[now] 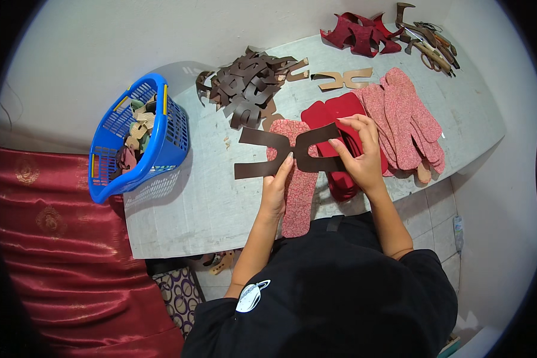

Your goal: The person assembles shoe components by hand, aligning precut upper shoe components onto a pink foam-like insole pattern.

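A dark brown, H-shaped leather strap piece (262,138) is held up level over the table's near side. My left hand (274,190) pinches its narrow middle from below, thumb on top. At the piece's right end my right hand (364,156) grips the strap ends between thumb and fingers. Beneath it lies a pink patterned sole-shaped piece (299,206), its middle partly covered. Red sole-shaped pieces (343,107) are stacked just behind and below my right hand. To their right, several pink patterned sole pieces (400,119) spread out in an overlapping pile.
A heap of dark brown strap pieces (244,83) lies on the pale table (203,209). Behind are a tan H-shaped piece (343,79), dark red cut pieces (362,36) and hand tools with a hammer (432,45). A blue basket (176,128) of scraps stands left, beside red cloth (59,238).
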{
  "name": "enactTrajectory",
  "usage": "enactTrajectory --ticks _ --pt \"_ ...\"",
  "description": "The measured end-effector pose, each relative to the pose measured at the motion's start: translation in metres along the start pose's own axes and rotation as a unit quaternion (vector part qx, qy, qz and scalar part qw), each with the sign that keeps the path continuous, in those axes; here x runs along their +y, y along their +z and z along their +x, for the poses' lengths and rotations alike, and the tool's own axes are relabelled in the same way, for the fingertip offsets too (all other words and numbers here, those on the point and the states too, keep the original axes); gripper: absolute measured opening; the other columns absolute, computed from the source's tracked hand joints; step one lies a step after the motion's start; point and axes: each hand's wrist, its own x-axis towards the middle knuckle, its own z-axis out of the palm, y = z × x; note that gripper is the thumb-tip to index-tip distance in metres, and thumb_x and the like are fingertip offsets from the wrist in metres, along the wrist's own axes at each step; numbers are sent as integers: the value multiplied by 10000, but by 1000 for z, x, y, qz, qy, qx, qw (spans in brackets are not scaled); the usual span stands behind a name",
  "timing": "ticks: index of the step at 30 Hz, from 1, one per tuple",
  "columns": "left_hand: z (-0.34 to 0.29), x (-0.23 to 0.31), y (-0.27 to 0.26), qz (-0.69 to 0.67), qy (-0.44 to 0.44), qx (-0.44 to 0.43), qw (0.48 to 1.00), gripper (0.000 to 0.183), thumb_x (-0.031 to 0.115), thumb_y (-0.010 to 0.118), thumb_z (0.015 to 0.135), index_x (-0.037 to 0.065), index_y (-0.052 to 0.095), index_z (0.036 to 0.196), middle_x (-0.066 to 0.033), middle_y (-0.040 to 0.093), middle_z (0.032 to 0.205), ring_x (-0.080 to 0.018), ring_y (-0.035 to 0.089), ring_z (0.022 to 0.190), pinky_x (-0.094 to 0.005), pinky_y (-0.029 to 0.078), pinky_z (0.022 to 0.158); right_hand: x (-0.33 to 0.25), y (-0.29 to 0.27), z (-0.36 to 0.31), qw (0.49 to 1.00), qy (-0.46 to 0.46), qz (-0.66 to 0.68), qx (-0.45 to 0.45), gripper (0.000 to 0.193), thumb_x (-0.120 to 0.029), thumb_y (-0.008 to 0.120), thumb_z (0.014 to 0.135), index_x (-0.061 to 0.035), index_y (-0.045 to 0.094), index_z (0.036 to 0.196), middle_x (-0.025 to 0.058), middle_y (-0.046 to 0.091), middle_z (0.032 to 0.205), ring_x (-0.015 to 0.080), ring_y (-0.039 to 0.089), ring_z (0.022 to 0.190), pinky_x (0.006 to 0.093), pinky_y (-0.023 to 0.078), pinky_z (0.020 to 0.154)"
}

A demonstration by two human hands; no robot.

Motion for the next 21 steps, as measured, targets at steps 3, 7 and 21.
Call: enactTrajectory --ticks 3,7,21 --pt "0 0 0 11 -7 3 1000 217 106 587 820 18 560 1017 -42 579 982 -100 542 898 -235 421 805 -3 -2 1 1000 2 11 -18 396 -140 694 686 -56 555 1047 119 480 1049 262 457 1014 349 362 867" --pt "-1 -1 1 80 13 -16 997 217 74 613 796 23 559 1000 -32 576 959 -94 540 882 -229 421 789 -7 -2 3 994 32 69 -79 418 -117 680 699 -80 547 1094 135 464 1112 276 451 1074 356 385 883" --pt "-2 -4 2 71 39 -19 997 206 51 613 796 32 546 990 -17 567 933 -84 526 852 -222 414 770 5 -4 1 993 -21 15 -115 333 -19 615 728 -66 575 1055 108 494 1082 241 493 1030 327 401 866"
